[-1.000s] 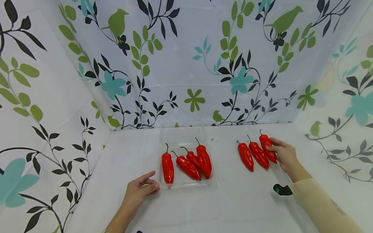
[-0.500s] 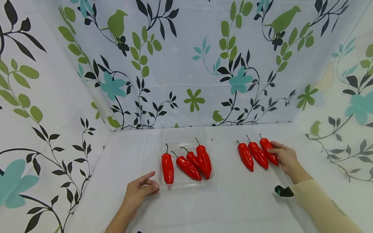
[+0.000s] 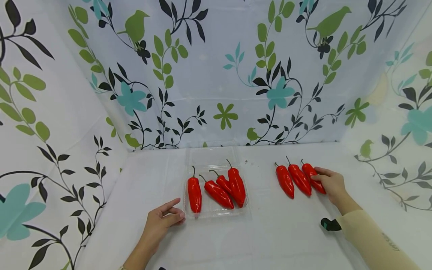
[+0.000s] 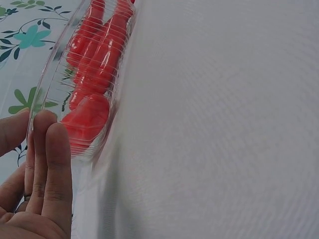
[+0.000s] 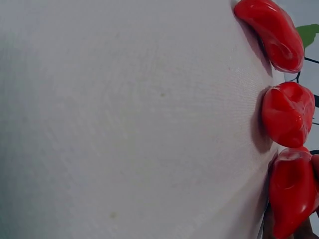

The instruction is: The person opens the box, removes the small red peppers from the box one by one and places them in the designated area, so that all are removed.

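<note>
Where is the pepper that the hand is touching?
In the head view, that pepper lies on the table's right side, last of three loose peppers, beside the middle pepper. The right hand grips it.

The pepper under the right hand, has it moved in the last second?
Yes. The rightmost pepper has come nearer the camera, lower in the head view, beside the still middle pepper; the right hand holds it.

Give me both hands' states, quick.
Left hand: open, fingers resting against the clear tray.
Right hand: gripping the rightmost loose pepper on the table.
</note>
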Demonstrator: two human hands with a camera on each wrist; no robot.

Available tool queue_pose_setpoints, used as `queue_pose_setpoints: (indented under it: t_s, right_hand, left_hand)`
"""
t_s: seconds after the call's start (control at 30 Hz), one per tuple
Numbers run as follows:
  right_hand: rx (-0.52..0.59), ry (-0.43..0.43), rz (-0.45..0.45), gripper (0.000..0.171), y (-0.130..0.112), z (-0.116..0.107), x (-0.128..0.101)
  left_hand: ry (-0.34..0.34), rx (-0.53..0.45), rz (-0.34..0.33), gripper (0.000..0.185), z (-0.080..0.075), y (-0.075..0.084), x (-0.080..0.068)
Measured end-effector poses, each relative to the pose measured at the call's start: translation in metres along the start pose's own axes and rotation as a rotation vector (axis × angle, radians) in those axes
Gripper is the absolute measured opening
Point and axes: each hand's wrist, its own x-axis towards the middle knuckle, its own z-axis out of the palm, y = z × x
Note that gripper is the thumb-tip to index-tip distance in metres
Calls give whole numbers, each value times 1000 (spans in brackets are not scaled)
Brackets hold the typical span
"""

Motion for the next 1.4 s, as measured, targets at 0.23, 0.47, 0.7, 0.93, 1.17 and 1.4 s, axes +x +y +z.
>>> queue_pose_setpoints:
  t_s: [0.23, 0.47, 0.7, 0.93, 1.17, 1.4]
  right_hand:
    - [-33, 6, 7, 63, 2, 1, -4]
    - [-24, 29, -5, 60, 1, 3, -8]
    - [-49, 120, -59, 58, -12, 11, -13]
    - [-74, 152, -205, 50, -34, 30, -25]
    - [-132, 97, -456, 48, -64, 59, -50]
    - [-186, -66, -599, 68, -95, 98, -74]
  left_hand:
    - [-12, -1, 0, 53, 1, 2, -1]
    - [-25, -22, 12, 53, 1, 2, -1]
    - [-32, -39, 25, 52, 0, 0, 0]
    - [-25, -21, 17, 53, 0, 0, 0]
    - [-26, -21, 17, 53, 0, 0, 1]
    - [-9, -6, 4, 51, -1, 0, 0]
